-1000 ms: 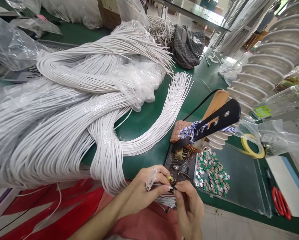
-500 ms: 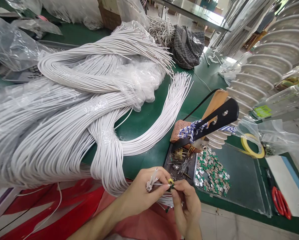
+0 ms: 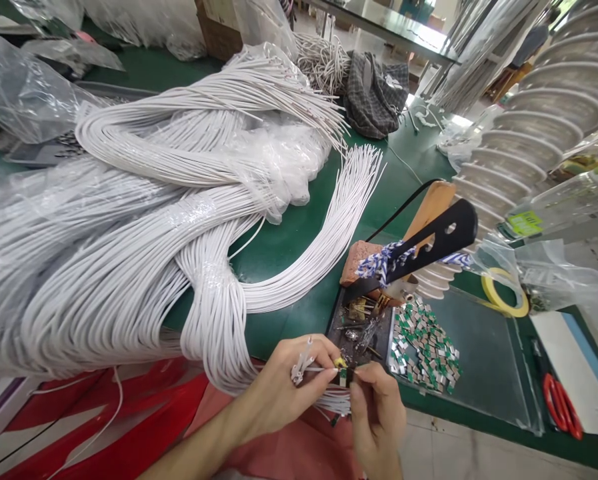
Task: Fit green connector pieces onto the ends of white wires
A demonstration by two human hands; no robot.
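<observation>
My left hand [image 3: 293,380] grips a bunch of thin white wires [image 3: 323,399], their pale ends sticking up between the fingers. Close by, my right hand [image 3: 376,417] pinches a small metal-and-green terminal [image 3: 343,377] against those wires, and the fingertips hide part of it. Beyond the hands lies a dark tray of scraps [image 3: 359,327]. To its right, a metal sheet holds several loose green-and-silver terminals [image 3: 423,347]. Huge bundles of white cable [image 3: 129,253] spread across the green bench [image 3: 299,267] to the left.
A black slotted bar wrapped in blue-white cloth [image 3: 403,257] rests on a brick beside a wooden handle. Further right lie a yellow tape roll [image 3: 503,293], red-handled scissors [image 3: 556,407], and a ribbed white hose [image 3: 529,147]. Clear plastic bags and a checked cloth bag [image 3: 376,93] sit behind.
My right hand has shifted slightly down and to the right, and the small terminal now shows more clearly between my hands. The cable bundles have not moved.
</observation>
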